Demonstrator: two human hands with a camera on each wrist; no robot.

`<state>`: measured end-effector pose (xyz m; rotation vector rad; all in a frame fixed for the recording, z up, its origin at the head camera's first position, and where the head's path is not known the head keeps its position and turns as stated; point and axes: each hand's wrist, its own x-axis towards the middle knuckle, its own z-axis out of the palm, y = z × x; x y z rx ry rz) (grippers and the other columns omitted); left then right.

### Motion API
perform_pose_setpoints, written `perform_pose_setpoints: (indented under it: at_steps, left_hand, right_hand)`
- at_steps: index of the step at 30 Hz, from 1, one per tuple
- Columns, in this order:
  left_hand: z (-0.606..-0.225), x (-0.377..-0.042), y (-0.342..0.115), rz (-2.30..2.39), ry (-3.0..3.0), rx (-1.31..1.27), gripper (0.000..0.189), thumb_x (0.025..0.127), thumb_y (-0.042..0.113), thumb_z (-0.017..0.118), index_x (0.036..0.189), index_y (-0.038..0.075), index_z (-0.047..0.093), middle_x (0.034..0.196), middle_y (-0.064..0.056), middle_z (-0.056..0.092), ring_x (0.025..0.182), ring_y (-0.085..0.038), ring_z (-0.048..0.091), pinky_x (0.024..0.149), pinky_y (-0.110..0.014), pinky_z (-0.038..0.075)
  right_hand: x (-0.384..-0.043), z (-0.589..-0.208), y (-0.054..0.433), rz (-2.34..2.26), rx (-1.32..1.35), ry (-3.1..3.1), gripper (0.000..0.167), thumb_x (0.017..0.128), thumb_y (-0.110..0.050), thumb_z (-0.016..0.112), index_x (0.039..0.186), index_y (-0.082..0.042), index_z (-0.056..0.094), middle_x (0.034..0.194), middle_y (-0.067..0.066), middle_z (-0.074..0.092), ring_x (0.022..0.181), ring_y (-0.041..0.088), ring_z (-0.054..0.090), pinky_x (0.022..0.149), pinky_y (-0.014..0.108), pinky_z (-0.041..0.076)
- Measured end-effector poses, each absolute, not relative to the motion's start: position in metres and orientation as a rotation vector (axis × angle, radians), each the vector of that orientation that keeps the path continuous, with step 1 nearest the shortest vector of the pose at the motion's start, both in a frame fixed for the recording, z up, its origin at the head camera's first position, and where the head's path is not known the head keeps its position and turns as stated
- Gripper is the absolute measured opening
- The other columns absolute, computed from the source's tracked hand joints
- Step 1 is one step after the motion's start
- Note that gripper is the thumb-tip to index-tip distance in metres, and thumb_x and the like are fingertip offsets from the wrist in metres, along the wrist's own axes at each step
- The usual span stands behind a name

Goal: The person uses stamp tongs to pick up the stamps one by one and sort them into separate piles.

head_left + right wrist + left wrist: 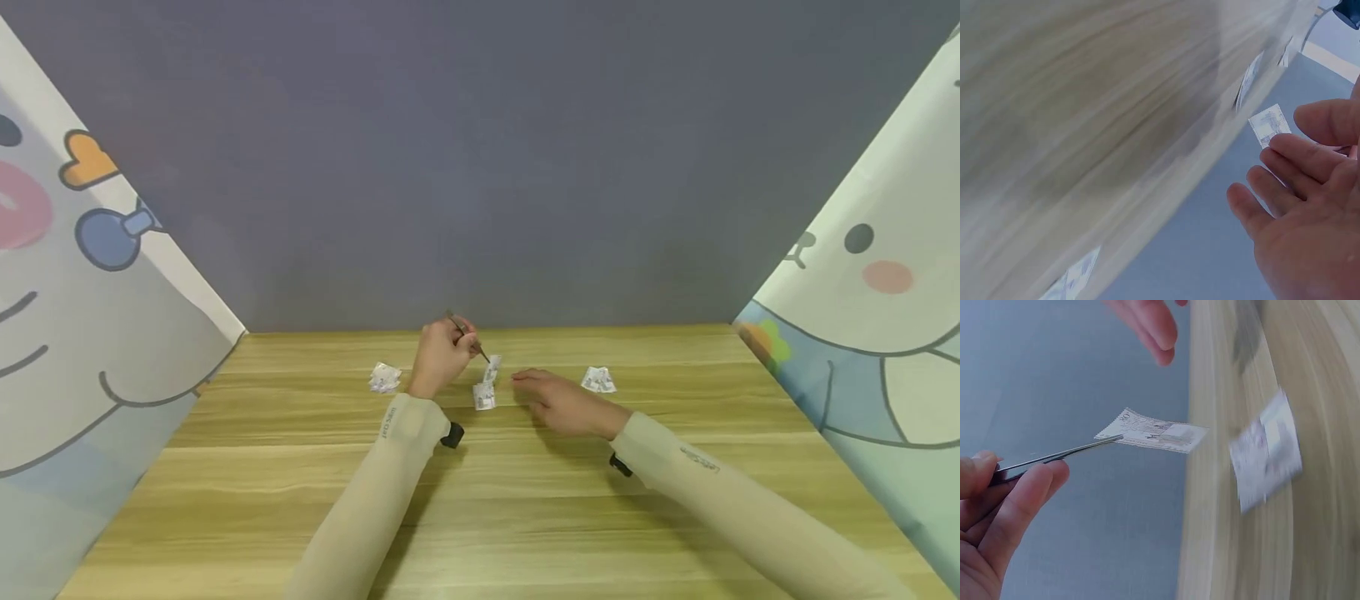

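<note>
My left hand (441, 357) pinches a pair of dark metal tweezers (1054, 457), their tips at one end of a postage stamp (1160, 434). The stamp has perforated edges and a printed "80", and it is held up in the air. Below it on the table lies another stamp (484, 397), blurred in the left wrist view. Just to the right of these stamps, my right hand (558, 402) hovers over the table with its fingers extended and nothing in them. Seen from the right wrist, its fingers (1275, 187) partly cover the held stamp.
Small piles of stamps lie on either side: one left pile (385, 377) beside the left wrist and one right pile (598, 380) beyond the right hand. The wooden table (525, 517) ends at a grey wall (480, 167), with cartoon-printed panels (885, 333) at both sides.
</note>
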<state>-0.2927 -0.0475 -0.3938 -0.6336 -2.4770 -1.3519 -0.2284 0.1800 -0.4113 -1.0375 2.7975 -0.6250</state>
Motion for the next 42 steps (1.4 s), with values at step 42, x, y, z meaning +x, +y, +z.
perform_pose_setpoints:
  at_steps: [42]
  left_hand:
    - [-0.421,-0.287,0.108,-1.461,-2.577,-0.576,0.011,0.095,0.008,0.058,0.088,0.005,0.067,0.077,-0.002,0.065,0.062,-0.009,0.059,0.055,-0.021,0.048]
  right_hand:
    - [-0.216,-0.422,0.261,-0.554,-0.765,3.1,0.026,0.09,0.007,0.048,0.111,0.01,0.063,0.114,0.023,0.061,0.109,0.041,0.055,0.094,0.051,0.043]
